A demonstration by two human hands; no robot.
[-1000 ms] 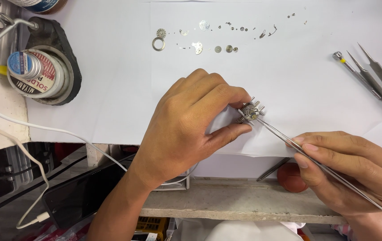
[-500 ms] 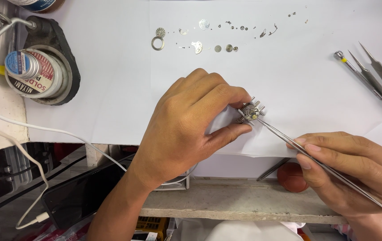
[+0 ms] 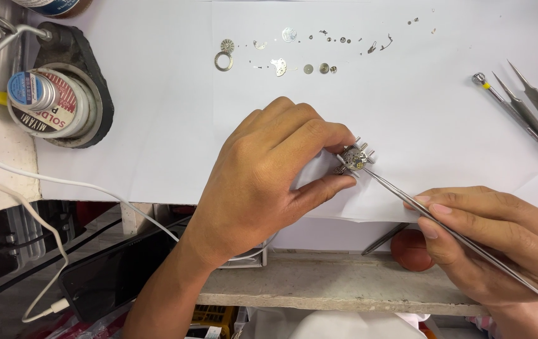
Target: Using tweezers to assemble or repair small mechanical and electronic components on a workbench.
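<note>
Left hand point(image 3: 269, 182) pinches watch movement point(image 3: 354, 160), right hand point(image 3: 495, 242) grips tweezers point(image 3: 445, 226); round red-white tin point(image 3: 49, 103) upper-left

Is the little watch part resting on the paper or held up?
Held: the left hand pinches the watch part between fingertips while tweezers in the right hand touch it.

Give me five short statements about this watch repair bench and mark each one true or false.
1. The left hand pinches the small round metal watch movement. True.
2. The right hand holds a hammer. False: it holds long thin steel tweezers.
3. Tiny metal gears and parts lie on the white paper sheet. True.
4. The tweezers' tip meets the movement. True.
5. The round solder spool sits at the right. False: at the left.
</note>
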